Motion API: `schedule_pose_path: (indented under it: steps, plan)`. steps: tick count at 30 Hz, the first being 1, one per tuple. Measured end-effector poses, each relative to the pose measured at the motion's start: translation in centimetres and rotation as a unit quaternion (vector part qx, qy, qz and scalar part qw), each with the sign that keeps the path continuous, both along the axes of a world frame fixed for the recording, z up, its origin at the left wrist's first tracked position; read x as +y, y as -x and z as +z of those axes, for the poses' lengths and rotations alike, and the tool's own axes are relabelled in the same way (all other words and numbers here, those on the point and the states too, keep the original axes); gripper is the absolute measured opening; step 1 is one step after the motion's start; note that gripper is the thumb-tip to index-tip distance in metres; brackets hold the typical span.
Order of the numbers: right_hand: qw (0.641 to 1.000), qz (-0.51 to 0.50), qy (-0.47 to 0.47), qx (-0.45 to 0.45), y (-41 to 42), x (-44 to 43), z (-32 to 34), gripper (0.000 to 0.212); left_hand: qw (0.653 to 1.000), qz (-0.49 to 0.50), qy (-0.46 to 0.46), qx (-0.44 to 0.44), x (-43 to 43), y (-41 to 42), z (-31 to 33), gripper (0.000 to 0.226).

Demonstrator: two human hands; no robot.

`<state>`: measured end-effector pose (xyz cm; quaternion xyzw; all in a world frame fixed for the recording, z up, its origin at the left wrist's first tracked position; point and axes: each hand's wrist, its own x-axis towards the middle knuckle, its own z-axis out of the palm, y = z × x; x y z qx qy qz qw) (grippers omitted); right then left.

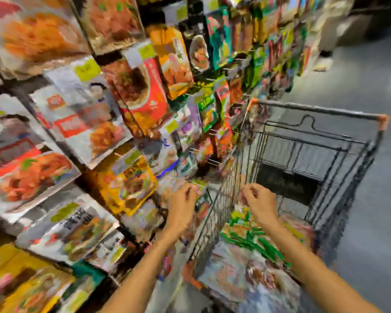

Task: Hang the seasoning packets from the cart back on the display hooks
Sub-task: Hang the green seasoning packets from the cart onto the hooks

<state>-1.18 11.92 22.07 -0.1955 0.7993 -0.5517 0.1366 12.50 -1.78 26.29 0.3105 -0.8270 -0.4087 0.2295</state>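
The whole frame is motion-blurred. My left hand (183,201) is at the low end of the display rack, fingers curled against a green and orange seasoning packet (203,205) below a yellow-green hook tag (198,183). My right hand (256,199) hovers over the wire cart (314,141) with fingers curled. The blur hides whether it pinches anything. Several seasoning packets (248,236) lie piled in the near end of the cart, under my right forearm. Rows of hanging packets (145,91) fill the display on the left, and bare metal hooks (213,162) stick out beside the cart.
The cart stands tight against the rack, its orange-tipped handle bar (321,110) at the far end. Grey floor (370,75) stretches to the right of the cart. More hanging packets (269,46) run down the aisle beyond.
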Motion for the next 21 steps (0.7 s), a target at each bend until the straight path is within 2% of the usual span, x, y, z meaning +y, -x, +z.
schedule_pose_path:
  steps: [5, 10, 11, 14, 17, 20, 21]
  plan:
    - [0.988, -0.108, -0.097, -0.061, 4.4, 5.4, -8.3, 0.035, 0.987, -0.067, -0.1, -0.108, 0.8, 8.2, -8.2, 0.035]
    - [0.958, -0.204, -0.129, -0.154, 8.2, 7.2, -16.5, 0.019, 0.969, -0.132, -0.088, -0.187, 0.1, 15.3, -17.4, 0.022]
    - [0.951, -0.224, -0.14, -0.162, 8.9, 7.4, -18.2, 0.02, 0.963, -0.152, -0.081, -0.208, -0.2, 16.7, -19.5, 0.023]
    - [0.925, -0.292, -0.189, -0.155, 10.7, 7.8, -23.8, 0.045, 0.946, -0.178, -0.108, -0.247, -1.0, 20.2, -26.2, 0.019]
    - [0.904, -0.314, -0.231, -0.179, 11.9, 8.0, -28.1, 0.042, 0.936, -0.165, -0.133, -0.28, -1.1, 23.3, -31.6, 0.009]
    - [0.895, -0.313, -0.245, -0.204, 12.7, 8.5, -31.5, 0.035, 0.931, -0.144, -0.163, -0.293, -0.5, 25.9, -36.4, 0.031]
    - [0.894, -0.31, -0.247, -0.209, 12.9, 8.7, -32.6, 0.035, 0.925, -0.137, -0.174, -0.307, -0.3, 26.6, -37.6, 0.032]
